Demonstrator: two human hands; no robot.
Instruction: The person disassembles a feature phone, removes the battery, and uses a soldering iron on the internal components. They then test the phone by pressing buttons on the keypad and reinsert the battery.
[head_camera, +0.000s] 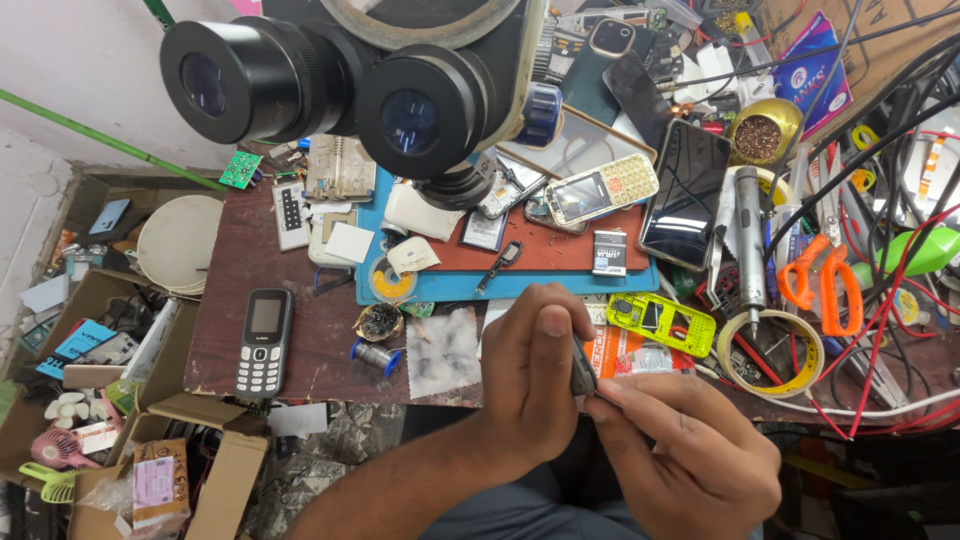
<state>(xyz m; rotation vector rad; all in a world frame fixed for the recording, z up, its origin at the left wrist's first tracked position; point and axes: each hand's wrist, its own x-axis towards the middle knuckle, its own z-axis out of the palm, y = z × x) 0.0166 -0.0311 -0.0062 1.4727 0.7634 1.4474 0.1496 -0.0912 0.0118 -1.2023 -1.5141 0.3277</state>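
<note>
Your left hand (535, 375) and right hand (680, 445) meet at the near edge of the tabletop (310, 330), both pinching one small dark flat part (583, 368); your fingers hide most of it, so its kind is unclear. Just beyond the part lies a glossy yellow-green plastic phone frame (662, 322). Left of the part sit a crumpled white wad (443, 350) and a black keypad phone (264, 342).

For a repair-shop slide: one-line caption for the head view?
Left hand and right hand grip a small dark part over a cluttered workbench.
</note>
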